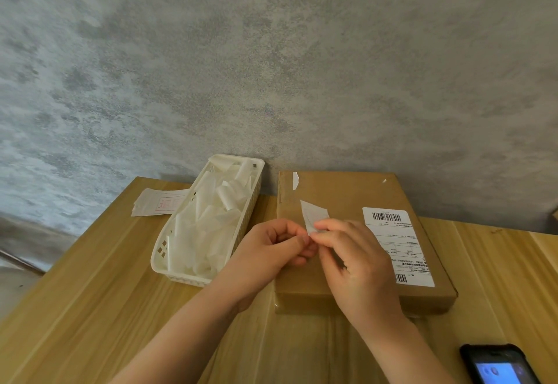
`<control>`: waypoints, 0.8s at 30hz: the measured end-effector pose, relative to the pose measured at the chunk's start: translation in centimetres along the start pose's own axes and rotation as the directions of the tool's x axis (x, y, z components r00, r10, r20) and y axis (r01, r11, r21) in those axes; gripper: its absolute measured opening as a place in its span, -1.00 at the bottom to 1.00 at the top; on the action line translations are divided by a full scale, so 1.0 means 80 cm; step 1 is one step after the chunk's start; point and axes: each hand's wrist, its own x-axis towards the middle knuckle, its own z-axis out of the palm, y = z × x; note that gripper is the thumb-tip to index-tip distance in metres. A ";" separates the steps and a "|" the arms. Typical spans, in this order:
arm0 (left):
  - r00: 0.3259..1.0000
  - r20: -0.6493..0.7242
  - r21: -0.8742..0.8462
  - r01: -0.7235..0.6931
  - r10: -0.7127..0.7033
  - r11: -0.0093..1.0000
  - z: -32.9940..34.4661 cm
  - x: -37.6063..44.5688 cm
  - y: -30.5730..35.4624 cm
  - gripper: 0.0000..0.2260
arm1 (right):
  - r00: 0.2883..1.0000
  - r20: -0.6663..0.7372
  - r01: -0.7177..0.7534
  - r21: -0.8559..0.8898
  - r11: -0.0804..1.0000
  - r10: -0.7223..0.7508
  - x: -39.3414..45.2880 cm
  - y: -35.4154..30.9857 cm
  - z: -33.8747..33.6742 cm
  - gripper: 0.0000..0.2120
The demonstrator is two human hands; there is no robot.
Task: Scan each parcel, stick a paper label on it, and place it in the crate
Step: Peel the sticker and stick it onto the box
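Two hands of mine meet over the parcel (pixel 341 202): my left hand (pixel 271 250) and right hand (pixel 356 263) both pinch a small paper label (pixel 312 214) at its lower edge, fingers curled. The parcel lies flat on the table (pixel 90 308), a printed sticker (pixel 398 244) on its right half. A basket (pixel 208 223) of paper scraps sits just left; a phone (pixel 498 365) lies near right.

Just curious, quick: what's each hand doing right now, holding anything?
Left hand: fingers curled, pinching the small paper label.
Right hand: pinching the same label, above the cardboard parcel.
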 end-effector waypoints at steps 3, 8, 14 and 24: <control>1.000 0.001 -0.005 0.007 -0.007 1.000 0.000 0.000 0.000 -0.89 | 1.000 0.003 0.004 0.001 1.000 -0.004 0.000 0.001 0.000 -0.87; 1.000 -0.017 -0.004 0.005 -0.005 1.000 0.002 0.001 -0.002 -0.89 | 1.000 0.006 0.015 -0.013 1.000 -0.015 0.000 0.000 0.000 -0.91; 0.999 -0.022 0.013 -0.040 0.040 0.999 0.002 0.001 -0.003 -0.88 | 0.999 0.007 0.033 -0.026 0.999 -0.033 0.000 0.000 0.000 -0.91; 0.966 0.012 0.243 -0.253 0.258 0.936 -0.003 -0.002 -0.005 -0.93 | 0.947 0.153 -0.318 0.298 0.900 0.284 0.004 -0.009 -0.007 -0.83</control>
